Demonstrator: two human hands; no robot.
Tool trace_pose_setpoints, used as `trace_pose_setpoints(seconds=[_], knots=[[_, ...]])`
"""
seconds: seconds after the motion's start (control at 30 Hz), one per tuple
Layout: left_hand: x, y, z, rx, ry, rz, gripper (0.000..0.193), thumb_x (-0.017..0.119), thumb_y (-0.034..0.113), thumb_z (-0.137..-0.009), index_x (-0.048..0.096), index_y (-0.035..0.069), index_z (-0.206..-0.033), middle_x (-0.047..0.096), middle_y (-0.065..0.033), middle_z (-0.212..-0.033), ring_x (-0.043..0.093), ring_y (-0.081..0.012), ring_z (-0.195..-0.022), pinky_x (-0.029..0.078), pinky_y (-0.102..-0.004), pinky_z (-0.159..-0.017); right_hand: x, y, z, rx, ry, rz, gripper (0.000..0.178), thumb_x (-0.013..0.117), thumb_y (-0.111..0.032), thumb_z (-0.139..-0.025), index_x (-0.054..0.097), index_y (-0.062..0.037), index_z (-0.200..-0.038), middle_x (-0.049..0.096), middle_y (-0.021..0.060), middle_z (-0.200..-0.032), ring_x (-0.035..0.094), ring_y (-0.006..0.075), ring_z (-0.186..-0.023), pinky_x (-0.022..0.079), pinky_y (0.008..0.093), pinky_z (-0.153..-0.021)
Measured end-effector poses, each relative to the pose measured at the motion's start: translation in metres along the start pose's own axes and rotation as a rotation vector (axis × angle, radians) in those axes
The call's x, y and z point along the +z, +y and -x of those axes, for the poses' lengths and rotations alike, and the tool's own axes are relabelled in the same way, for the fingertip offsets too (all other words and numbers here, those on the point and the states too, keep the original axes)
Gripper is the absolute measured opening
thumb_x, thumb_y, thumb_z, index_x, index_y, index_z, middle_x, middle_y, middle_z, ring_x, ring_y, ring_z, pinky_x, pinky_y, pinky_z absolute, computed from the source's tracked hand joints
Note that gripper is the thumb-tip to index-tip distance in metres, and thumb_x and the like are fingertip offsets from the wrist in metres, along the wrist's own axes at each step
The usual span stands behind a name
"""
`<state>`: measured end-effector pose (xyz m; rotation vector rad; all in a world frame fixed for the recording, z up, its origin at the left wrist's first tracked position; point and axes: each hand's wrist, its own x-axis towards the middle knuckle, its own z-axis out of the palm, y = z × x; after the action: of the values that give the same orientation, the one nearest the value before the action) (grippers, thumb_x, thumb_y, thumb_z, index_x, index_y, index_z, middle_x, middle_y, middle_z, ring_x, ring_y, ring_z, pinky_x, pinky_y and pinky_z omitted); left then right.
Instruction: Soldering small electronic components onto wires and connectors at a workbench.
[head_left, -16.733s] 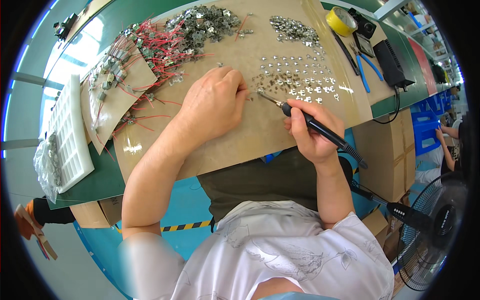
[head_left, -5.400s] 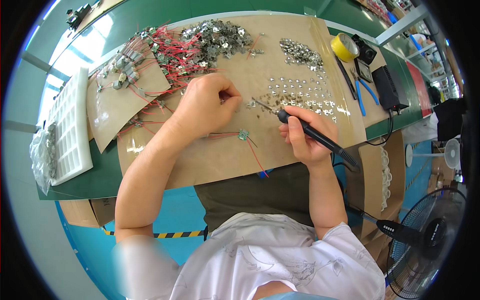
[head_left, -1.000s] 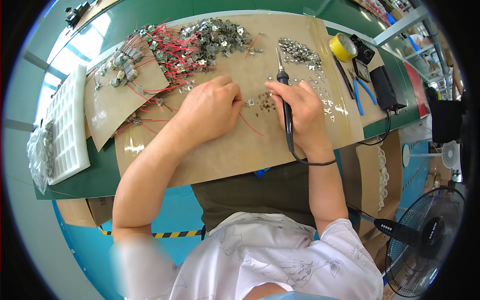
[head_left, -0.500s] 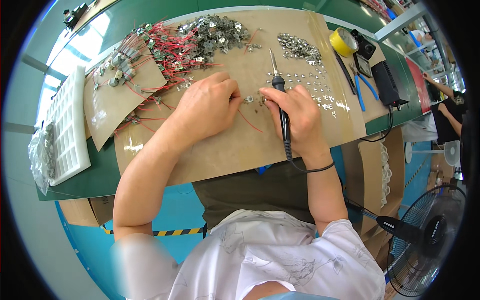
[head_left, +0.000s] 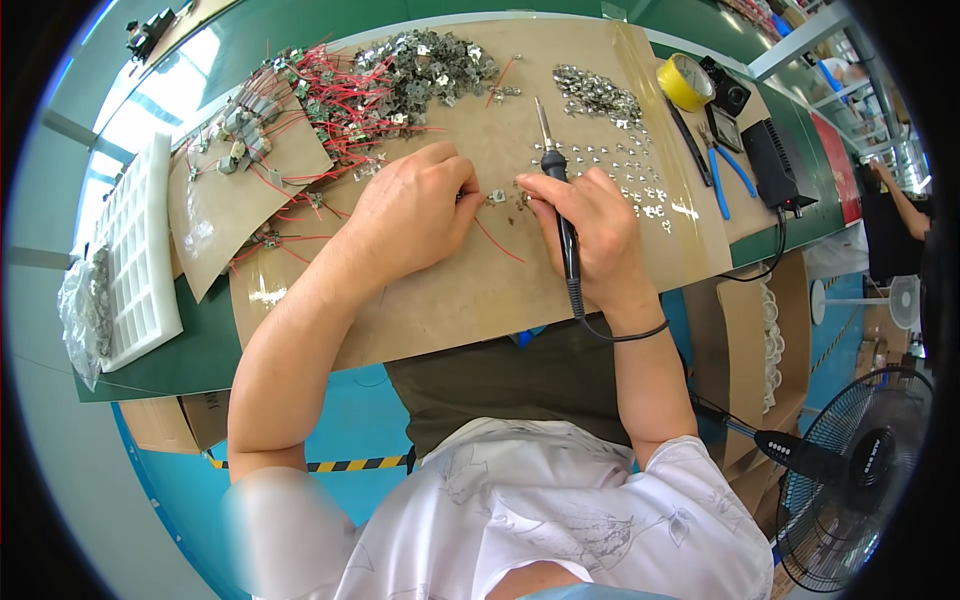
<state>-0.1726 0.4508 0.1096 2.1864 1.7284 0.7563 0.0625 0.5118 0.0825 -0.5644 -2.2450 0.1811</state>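
A small metal piece [head_left: 497, 196] lies on the brown sheet, right at the fingertips of my left hand [head_left: 415, 205]. That hand's fingers are curled in and drawn together; I cannot tell whether they pinch the piece, because the knuckles hide the grip. A red wire [head_left: 499, 242] trails from beneath them toward me.

My right hand [head_left: 597, 230] grasps the black soldering iron [head_left: 569, 250]. About five seconds ago its tip pointed at the work; now the iron stands turned away, metal end toward the far edge, and my thumb and forefinger have come in close to the piece, over a scatter of brown bits [head_left: 518, 215]. I judge this a pause in heating, with the fingertips busy on fine handling instead. Whether they hold something tiny is too small to tell. The wired green board that lay between my forearms then is gone from that spot.

Beyond my right hand sit rows of silver parts [head_left: 620, 165] and a shiny heap [head_left: 600, 92]. Farther left, red-wired pieces [head_left: 345, 100] pile up. The green desk [head_left: 210, 340] shows around the sheet.
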Motion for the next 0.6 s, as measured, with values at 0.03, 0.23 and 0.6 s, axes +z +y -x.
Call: trace_pose_setpoints(seconds=[0.03, 0.23, 0.6], knots=[[0.0, 0.0, 0.0, -0.007, -0.003, -0.001, 0.012, 0.072, 0.014, -0.092, 0.073, 0.001, -0.092, 0.069, -0.0157, -0.096, 0.071, -0.0391, -0.09, 0.058, -0.0483, -0.08, 0.0, 0.0, 0.0, -0.002, -0.002, 0.004, 0.034, 0.078, 0.007, -0.086, 0.074, -0.0056, -0.117, 0.071, 0.0064, -0.084, 0.06, 0.0231, -0.065, 0.047, 0.0362, -0.066], [-0.011, -0.019, -0.005, -0.074, 0.082, -0.069, 0.014, 0.074, 0.016, -0.092, 0.074, 0.002, -0.091, 0.07, -0.0162, -0.099, 0.071, -0.0393, -0.092, 0.058, -0.0486, -0.083, -0.001, -0.001, -0.002, -0.003, 0.011, -0.02, 0.035, 0.079, 0.007, -0.085, 0.074, -0.0059, -0.117, 0.069, 0.0069, -0.082, 0.058, 0.0239, -0.064, 0.046, 0.0367, -0.064], [-0.032, 0.003, -0.012, -0.115, 0.369, 0.097, 0.01, 0.074, 0.007, -0.094, 0.067, 0.0, -0.094, 0.068, -0.0122, -0.083, 0.065, -0.0198, -0.071, 0.053, -0.0332, -0.066, -0.017, -0.011, 0.02, 0.153, 0.276, -0.122, 0.036, 0.072, 0.003, -0.098, 0.068, -0.0015, -0.134, 0.078, 0.0088, -0.088, 0.064, 0.015, -0.062, 0.052, 0.0271, -0.06]])
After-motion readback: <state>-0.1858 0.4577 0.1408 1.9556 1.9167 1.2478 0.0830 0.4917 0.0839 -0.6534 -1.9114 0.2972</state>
